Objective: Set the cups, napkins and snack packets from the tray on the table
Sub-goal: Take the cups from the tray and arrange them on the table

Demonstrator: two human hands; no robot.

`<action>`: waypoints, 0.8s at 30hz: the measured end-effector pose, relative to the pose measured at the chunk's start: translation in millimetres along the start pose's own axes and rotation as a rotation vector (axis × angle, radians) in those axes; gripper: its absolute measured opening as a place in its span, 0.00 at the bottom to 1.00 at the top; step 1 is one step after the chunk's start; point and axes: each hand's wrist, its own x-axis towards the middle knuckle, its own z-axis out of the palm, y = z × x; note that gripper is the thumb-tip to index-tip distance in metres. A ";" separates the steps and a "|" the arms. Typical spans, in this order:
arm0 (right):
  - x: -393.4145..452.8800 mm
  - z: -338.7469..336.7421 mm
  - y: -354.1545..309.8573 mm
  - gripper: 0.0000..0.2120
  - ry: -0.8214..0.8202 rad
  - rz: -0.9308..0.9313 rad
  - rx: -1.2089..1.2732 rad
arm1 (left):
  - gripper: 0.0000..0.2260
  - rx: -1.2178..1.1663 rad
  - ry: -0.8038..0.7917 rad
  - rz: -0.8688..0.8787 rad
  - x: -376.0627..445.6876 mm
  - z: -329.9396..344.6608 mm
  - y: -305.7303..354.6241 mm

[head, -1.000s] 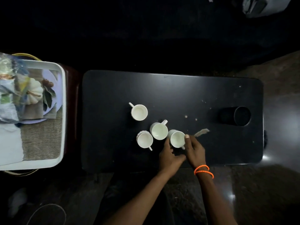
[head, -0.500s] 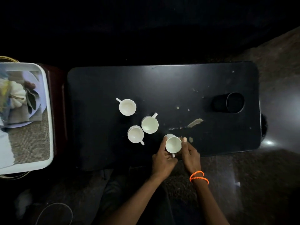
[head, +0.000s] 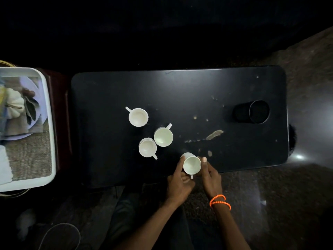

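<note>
The cup (head: 191, 165) between the 2 hands has come away from its neighbours: a second ago it sat right against the nearest of the other cups, and now it stands alone by the near edge of the table (head: 180, 91), handle pointing back toward the person. The left hand (head: 178, 184) curls round its left side, thumb and fingers half closed against the wall, and the right hand (head: 210, 177) presses flat-fingered on its right side, so both have hold of it. Whether its base rests on the surface or is just lifted I cannot tell from here.

The other 3 cups have not moved. 2 of them (head: 163, 137) (head: 147, 148) touch each other in the middle of the table, and the third (head: 138, 117) stands a little apart, farther back and to the left. A dark tumbler (head: 252, 112) lies on its side well off to the right, with pale chips and scuffs in the tabletop between.

To my eye the cups are being spread into separate places, so that part is nearly done. The tray (head: 48, 123) on the left still holds a napkin printed with a pumpkin (head: 14, 102) and what may be packets at the frame's edge, so those remain to be brought over.
</note>
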 end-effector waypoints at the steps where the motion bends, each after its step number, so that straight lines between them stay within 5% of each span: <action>1: -0.1 -0.8 1.0 0.24 0.000 0.002 -0.001 | 0.42 0.002 -0.006 0.009 -0.5 0.1 -0.4; 7: 3.3 -10.3 5.0 0.25 0.018 0.046 -0.042 | 0.39 0.046 -0.026 -0.024 -4.2 -11.0 1.6; 13: -12.8 -2.1 -17.1 0.19 0.479 -0.307 -0.104 | 0.15 -0.176 0.314 -0.056 -19.1 -70.9 -4.5; 18: -38.6 55.9 -43.4 0.07 0.171 -0.423 -0.026 | 0.20 -0.032 0.628 0.015 -15.3 -121.8 10.3; 21: -41.5 96.7 -49.7 0.11 -0.059 -0.229 -0.005 | 0.31 0.075 0.486 0.059 -2.1 -133.2 24.9; 24: -39.4 122.5 -55.2 0.23 -0.086 -0.131 0.002 | 0.34 0.098 0.309 0.022 8.7 -132.9 35.4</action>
